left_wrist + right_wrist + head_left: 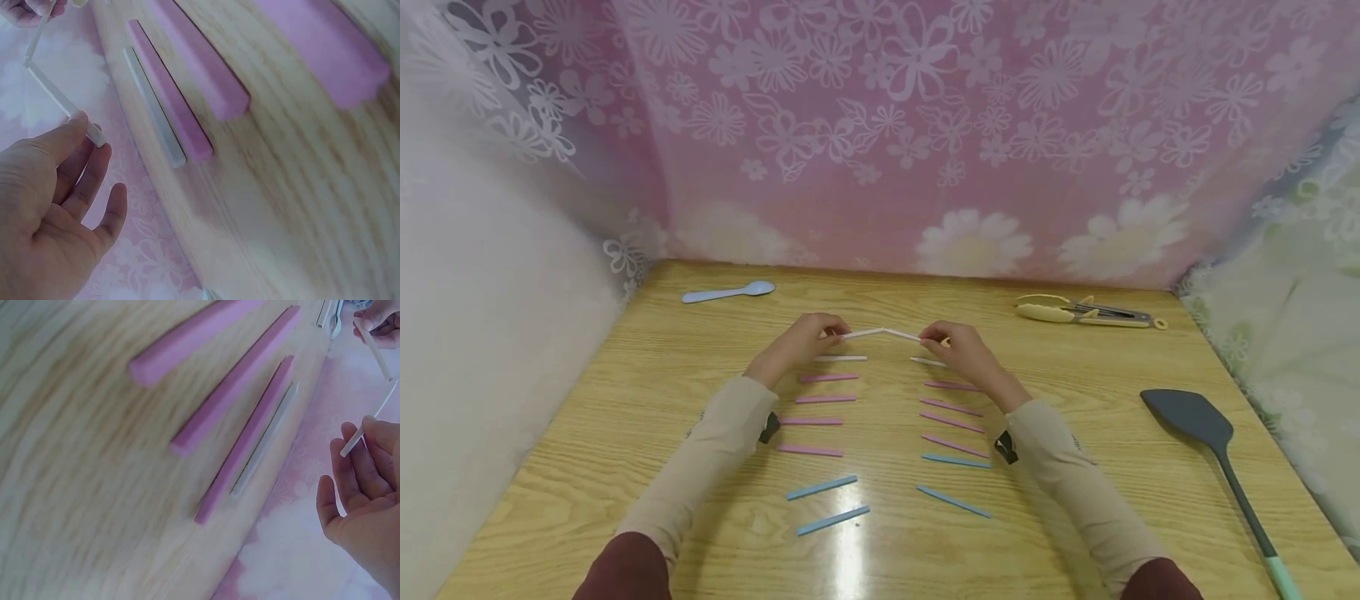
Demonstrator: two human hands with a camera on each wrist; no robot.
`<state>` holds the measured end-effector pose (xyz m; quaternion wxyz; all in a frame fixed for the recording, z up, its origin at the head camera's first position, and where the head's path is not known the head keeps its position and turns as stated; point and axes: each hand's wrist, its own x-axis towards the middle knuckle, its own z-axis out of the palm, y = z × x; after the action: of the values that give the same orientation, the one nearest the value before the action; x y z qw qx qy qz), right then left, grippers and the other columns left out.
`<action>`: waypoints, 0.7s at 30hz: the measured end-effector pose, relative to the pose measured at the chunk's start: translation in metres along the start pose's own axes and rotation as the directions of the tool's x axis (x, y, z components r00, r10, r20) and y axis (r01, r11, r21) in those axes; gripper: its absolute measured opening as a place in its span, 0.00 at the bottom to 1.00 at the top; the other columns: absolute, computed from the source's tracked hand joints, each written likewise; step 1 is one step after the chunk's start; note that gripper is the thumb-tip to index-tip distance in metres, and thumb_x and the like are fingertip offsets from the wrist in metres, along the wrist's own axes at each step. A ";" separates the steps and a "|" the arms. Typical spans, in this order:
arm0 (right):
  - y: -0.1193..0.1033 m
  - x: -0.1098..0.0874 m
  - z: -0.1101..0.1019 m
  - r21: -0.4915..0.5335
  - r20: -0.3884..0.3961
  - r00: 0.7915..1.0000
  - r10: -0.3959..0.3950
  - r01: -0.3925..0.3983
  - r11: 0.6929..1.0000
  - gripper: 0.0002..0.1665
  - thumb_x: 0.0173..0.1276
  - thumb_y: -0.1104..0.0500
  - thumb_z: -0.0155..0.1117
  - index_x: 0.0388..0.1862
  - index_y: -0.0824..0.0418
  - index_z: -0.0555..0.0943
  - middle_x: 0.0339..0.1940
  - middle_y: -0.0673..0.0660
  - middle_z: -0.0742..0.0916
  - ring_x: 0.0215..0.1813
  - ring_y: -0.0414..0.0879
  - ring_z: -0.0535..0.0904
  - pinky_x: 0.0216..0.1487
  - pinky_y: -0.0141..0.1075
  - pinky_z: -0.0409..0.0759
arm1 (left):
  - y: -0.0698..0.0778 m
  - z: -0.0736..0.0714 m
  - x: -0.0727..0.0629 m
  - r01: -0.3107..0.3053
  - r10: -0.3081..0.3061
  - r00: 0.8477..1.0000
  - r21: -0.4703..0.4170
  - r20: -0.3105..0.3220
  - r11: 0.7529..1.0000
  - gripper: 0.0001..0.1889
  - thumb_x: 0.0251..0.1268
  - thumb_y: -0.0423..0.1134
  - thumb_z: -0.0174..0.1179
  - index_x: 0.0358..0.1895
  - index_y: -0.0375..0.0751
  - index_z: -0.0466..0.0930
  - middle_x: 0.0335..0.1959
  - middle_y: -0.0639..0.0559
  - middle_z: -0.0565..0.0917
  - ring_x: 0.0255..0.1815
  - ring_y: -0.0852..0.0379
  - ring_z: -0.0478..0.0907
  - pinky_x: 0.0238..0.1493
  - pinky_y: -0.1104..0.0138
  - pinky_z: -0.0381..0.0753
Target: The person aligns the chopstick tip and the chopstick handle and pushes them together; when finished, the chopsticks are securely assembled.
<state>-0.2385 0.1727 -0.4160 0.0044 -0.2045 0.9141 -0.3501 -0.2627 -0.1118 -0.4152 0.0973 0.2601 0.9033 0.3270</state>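
Together, left hand [805, 342] and right hand [964, 352] each pinch a white stick [52, 90] in their fingers, inner ends meeting.

The left forearm [700, 462] is extended toward one o'clock, the right forearm [1078, 475] toward eleven; left hand [800, 342] and right hand [966, 352] are each held in a pinch.

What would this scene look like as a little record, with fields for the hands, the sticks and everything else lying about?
Left hand: pinches a white stick
Right hand: pinches a second white stick
Held sticks: inner ends meeting or nearly so
Laid out in two columns: white sticks, pink sticks, blue sticks
Surface: wooden table
Far left: spoon
Far right: tongs
Nearer right: spatula
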 end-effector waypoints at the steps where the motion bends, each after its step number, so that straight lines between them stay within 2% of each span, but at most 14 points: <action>1: -0.001 0.000 0.000 -0.004 0.000 1.000 -0.006 0.006 1.000 0.11 0.71 0.60 0.59 0.45 0.66 0.81 0.40 0.60 0.86 0.42 0.52 0.81 0.42 0.44 0.80 | 0.000 0.000 0.000 0.000 0.000 1.000 0.002 -0.001 1.000 0.12 0.71 0.34 0.53 0.51 0.34 0.79 0.48 0.44 0.82 0.47 0.50 0.77 0.49 0.60 0.77; 12: 0.002 -0.002 0.000 -0.010 0.016 1.000 -0.011 0.011 1.000 0.12 0.72 0.59 0.57 0.45 0.66 0.81 0.40 0.59 0.86 0.42 0.51 0.81 0.41 0.43 0.80 | -0.001 0.001 -0.001 -0.006 0.006 1.000 0.002 0.003 1.000 0.12 0.71 0.36 0.53 0.51 0.36 0.79 0.45 0.45 0.82 0.46 0.51 0.77 0.50 0.59 0.77; 21: -0.004 -0.003 -0.002 0.014 0.045 0.999 -0.012 0.012 1.000 0.12 0.72 0.60 0.57 0.46 0.68 0.81 0.40 0.62 0.86 0.42 0.53 0.80 0.40 0.44 0.80 | 0.000 0.001 0.000 -0.001 0.000 1.000 0.012 0.010 1.000 0.12 0.71 0.35 0.53 0.52 0.34 0.79 0.47 0.43 0.82 0.48 0.50 0.77 0.51 0.59 0.77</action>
<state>-0.2351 0.1722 -0.4129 0.0243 -0.2177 0.9101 -0.3518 -0.2623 -0.1118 -0.4162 0.1002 0.2626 0.9047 0.3202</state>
